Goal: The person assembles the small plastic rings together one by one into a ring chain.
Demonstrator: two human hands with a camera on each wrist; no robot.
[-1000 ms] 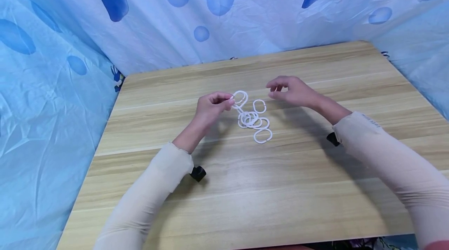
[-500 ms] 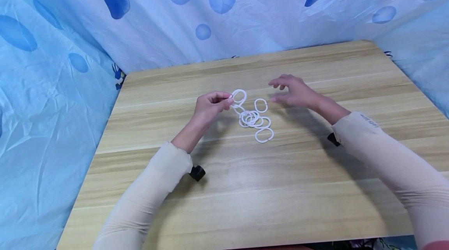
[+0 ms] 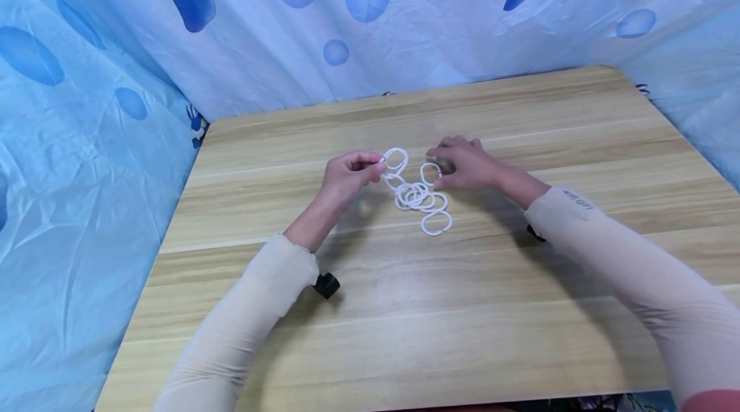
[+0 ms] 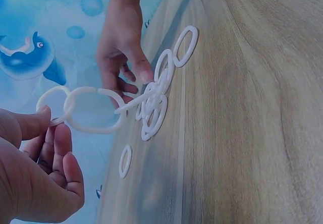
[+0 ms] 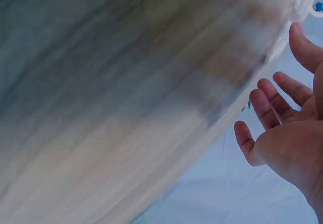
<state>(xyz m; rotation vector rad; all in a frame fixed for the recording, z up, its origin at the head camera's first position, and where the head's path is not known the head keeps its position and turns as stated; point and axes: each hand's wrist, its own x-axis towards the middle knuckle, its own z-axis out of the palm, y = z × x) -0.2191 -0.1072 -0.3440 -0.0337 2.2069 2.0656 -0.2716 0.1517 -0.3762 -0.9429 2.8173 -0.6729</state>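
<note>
Near the middle of the wooden table, a little toward its far edge, lies a chain of white plastic rings, partly bunched, with one ring at its near end trailing toward the person. The left hand pinches the ring at the chain's far-left end between thumb and fingertips and holds it lifted off the wood, so the chain's long axis runs from that pinch down and rightward into the pile, then on toward the near edge. The right hand is at a separate single ring that lies flat just right of the pile, its long axis pointing roughly at the far edge; the fingers reach down onto it (whether they already pinch it or only touch it I cannot tell, and the right wrist view is too blurred to help). That loose ring lies between the two hands, much closer to the right one. Blue patterned cloth surrounds the table.
</note>
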